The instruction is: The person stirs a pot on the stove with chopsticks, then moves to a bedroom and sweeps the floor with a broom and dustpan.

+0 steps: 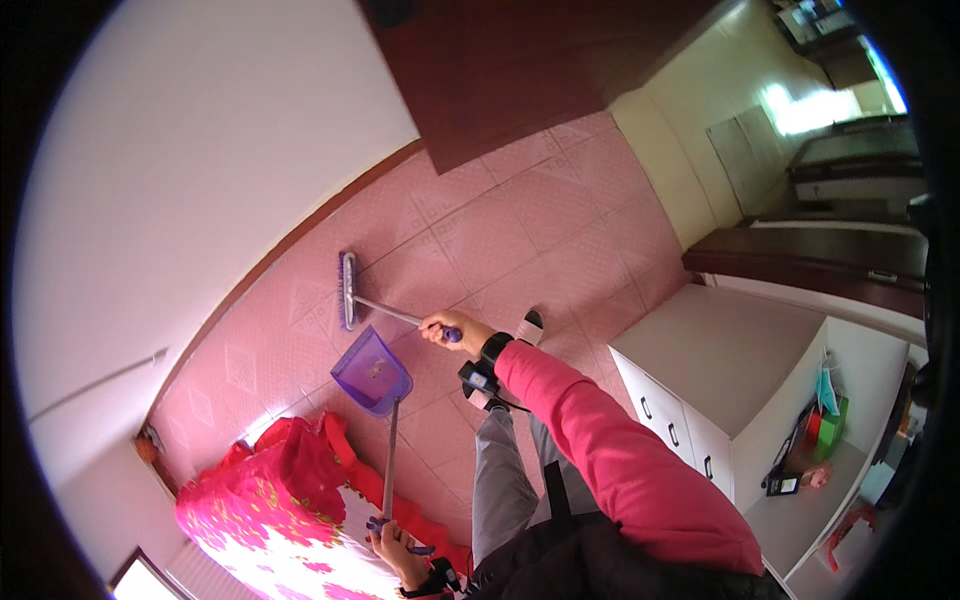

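Observation:
My right hand [455,332] is closed round the purple-tipped handle of a broom [390,311]. The broom's head, grey with purple bristles, rests on the pink tiles just beyond the dustpan. Lower down, my left hand [398,548] grips the top of the long handle of a purple dustpan [345,378]. Its pan lies on the floor with the mouth toward the broom head, and small bits of debris [377,371] show inside. Both of my wrists carry dark bands.
Left of me is a bed or low piece with a red floral cover [290,490]. A white drawer cabinet [690,420] stands at the right. A dark red door [520,70] juts in at the top, and a white wall [230,130] borders the pink tiled floor [490,240].

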`<state>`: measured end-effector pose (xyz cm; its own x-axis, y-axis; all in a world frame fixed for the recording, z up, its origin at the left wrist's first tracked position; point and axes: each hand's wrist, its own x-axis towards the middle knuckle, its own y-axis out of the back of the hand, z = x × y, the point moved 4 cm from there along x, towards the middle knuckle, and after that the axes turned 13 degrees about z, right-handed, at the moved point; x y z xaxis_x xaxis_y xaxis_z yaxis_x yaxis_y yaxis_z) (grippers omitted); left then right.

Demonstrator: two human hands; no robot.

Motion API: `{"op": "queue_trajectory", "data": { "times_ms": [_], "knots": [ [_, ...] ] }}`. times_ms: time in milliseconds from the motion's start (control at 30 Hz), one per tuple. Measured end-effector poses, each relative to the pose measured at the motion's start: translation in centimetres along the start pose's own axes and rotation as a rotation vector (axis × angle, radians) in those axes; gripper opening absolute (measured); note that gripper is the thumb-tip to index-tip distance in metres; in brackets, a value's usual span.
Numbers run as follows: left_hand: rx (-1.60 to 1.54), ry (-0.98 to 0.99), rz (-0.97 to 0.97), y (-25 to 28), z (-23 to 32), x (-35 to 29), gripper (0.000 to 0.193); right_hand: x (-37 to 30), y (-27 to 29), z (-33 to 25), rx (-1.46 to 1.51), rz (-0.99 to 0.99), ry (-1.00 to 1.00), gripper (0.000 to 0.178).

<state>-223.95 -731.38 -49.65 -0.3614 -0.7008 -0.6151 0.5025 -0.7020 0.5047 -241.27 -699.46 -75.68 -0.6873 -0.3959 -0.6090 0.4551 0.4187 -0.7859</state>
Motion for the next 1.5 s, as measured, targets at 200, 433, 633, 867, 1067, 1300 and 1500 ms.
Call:
{"op": "queue_trajectory", "data": {
  "times_ms": [200,433,633,867,1067,1300,1500],
  "knots": [
    [0.168,-0.075,-0.123,-7.1,3.1,-3.6,0.017,-20.9,10.6,-13.8,-0.692,0.244,0.715,0.027],
    [0.245,-0.112,-0.230,-16.2,4.1,-7.3,0.013,-35.7,22.0,-31.9,-0.059,0.419,0.572,0.018],
    [0.273,-0.135,-0.328,-20.1,6.8,-10.4,0.018,-34.7,25.8,-38.0,-0.409,0.781,0.710,0.018],
    [0.326,-0.236,-0.388,-21.6,10.3,-12.9,0.018,-40.9,18.5,-22.8,-0.572,1.091,0.412,0.014],
    [0.411,-0.345,-0.404,-20.5,11.9,-12.8,0.017,-37.7,14.8,-14.9,-0.345,0.866,0.081,0.048],
    [0.524,-0.447,-0.381,-21.2,10.8,-12.8,0.018,-41.1,24.4,-23.3,-0.548,0.947,0.022,0.026],
    [0.623,-0.507,-0.370,-23.6,10.1,-15.2,0.019,-43.4,31.7,-35.5,-0.945,1.080,0.520,0.012]
  ]
}}
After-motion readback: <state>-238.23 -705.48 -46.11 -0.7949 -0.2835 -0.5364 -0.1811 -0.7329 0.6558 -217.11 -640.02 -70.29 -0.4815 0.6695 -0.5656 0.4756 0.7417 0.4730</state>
